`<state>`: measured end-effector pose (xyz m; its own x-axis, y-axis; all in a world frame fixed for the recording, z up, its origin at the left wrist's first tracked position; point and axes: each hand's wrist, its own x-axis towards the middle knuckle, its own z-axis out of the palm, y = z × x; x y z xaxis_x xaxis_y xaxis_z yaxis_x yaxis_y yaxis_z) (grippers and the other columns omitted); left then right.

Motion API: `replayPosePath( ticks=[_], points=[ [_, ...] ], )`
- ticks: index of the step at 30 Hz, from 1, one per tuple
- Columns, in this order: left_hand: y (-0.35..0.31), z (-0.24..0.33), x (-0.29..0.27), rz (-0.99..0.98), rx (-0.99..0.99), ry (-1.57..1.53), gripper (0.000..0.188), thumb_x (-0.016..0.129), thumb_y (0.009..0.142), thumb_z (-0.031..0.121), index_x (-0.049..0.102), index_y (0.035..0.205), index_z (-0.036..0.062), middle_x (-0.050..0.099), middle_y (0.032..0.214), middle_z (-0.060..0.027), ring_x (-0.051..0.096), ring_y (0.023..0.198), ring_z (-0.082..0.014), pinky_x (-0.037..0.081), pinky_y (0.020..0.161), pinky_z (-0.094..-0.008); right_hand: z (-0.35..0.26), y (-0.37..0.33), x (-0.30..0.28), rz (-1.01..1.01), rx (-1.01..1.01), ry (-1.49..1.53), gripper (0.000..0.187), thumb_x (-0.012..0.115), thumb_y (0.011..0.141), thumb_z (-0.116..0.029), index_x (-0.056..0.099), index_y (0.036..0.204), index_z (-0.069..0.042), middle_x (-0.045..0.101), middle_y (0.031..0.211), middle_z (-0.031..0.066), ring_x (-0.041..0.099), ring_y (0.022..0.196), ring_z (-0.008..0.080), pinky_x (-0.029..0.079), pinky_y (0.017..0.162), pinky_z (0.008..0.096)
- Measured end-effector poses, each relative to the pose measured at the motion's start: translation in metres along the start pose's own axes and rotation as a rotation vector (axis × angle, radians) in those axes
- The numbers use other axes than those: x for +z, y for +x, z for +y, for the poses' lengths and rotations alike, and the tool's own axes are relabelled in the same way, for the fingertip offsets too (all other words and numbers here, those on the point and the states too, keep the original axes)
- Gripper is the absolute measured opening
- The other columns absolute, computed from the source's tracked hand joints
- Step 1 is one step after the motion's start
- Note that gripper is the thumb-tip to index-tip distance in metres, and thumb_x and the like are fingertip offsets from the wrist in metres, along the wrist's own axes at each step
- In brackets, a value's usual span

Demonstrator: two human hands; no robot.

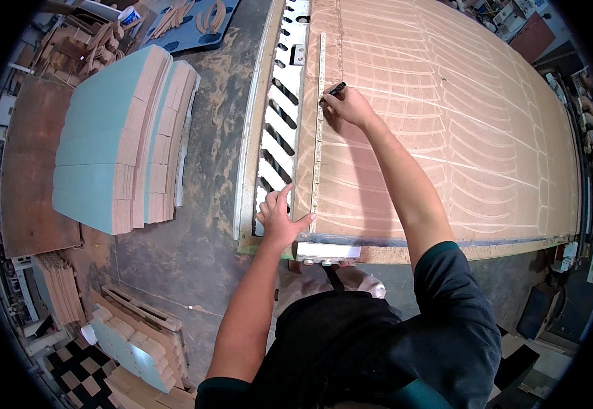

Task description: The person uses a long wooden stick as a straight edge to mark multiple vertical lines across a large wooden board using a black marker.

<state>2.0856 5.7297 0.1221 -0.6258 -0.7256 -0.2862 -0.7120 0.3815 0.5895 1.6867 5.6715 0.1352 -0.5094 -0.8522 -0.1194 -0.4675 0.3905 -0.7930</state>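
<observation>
While the right hand [349, 107] is clamped on a black marker [337, 88], the marker's lower end points to 8 o'clock, at the edge of a long pale ruler [317, 157]; tip contact cannot be determined. The left hand [281, 223] is spread, thumb at the ruler's near end. From this hand, the marker lies at 1 o'clock. The ruler runs 12 to 6 o'clock along the brown board [474, 146].
</observation>
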Motion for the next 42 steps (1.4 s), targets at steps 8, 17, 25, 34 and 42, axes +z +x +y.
replayPosePath(
  ticks=[8, 17, 25, 34, 42],
  points=[
    [0.0, 0.002, -0.002, -0.025, -0.015, -0.002, 0.116, 0.099, 0.08, 0.063, 0.046, 0.175, 0.024, 0.046, 0.157, -0.0152, 0.042, 0.144, -0.0404, 0.025, 0.125, -0.0605, 0.013, 0.007, 0.002, -0.012, 0.001, 0.008, 0.039, 0.075, 0.108, -0.036, 0.084, 0.122, -0.001, 0.086, 0.106, 0.0198, 0.083, 0.1, 0.0361, 0.063, 0.092, 0.0458],
    [0.001, 0.0, 0.0, -0.011, -0.001, 0.009, 0.117, 0.099, 0.08, 0.064, 0.045, 0.175, 0.025, 0.046, 0.158, -0.0145, 0.041, 0.144, -0.04, 0.026, 0.125, -0.0605, 0.017, -0.001, -0.002, 0.043, -0.011, 0.089, 0.037, 0.076, 0.108, -0.033, 0.084, 0.118, 0.002, 0.086, 0.104, 0.0184, 0.083, 0.095, 0.0312, 0.063, 0.088, 0.0419],
    [0.0, -0.001, 0.002, 0.009, 0.002, 0.017, 0.115, 0.099, 0.08, 0.064, 0.046, 0.175, 0.0261, 0.047, 0.156, -0.014, 0.042, 0.143, -0.0404, 0.027, 0.124, -0.0605, 0.012, -0.006, -0.008, 0.053, -0.02, 0.052, 0.037, 0.076, 0.108, -0.034, 0.085, 0.118, 0.001, 0.087, 0.105, 0.0177, 0.083, 0.096, 0.03, 0.063, 0.09, 0.0427],
    [0.002, -0.001, 0.003, 0.025, 0.029, -0.007, 0.113, 0.099, 0.079, 0.063, 0.049, 0.173, 0.0248, 0.048, 0.155, -0.0143, 0.044, 0.142, -0.0411, 0.028, 0.123, -0.0606, 0.026, 0.006, 0.006, 0.175, 0.011, 0.314, 0.033, 0.071, 0.113, -0.031, 0.081, 0.123, -0.001, 0.085, 0.104, 0.0147, 0.082, 0.095, 0.0232, 0.063, 0.087, 0.0399],
    [-0.002, -0.004, 0.003, 0.067, 0.034, 0.008, 0.113, 0.1, 0.078, 0.063, 0.051, 0.172, 0.0245, 0.052, 0.153, -0.0134, 0.047, 0.141, -0.0401, 0.03, 0.122, -0.0609, 0.006, 0.003, 0.027, 0.224, -0.045, 0.451, 0.031, 0.067, 0.117, -0.022, 0.076, 0.129, 0.004, 0.084, 0.105, 0.0096, 0.08, 0.094, 0.0191, 0.063, 0.084, 0.0368]
  ],
)
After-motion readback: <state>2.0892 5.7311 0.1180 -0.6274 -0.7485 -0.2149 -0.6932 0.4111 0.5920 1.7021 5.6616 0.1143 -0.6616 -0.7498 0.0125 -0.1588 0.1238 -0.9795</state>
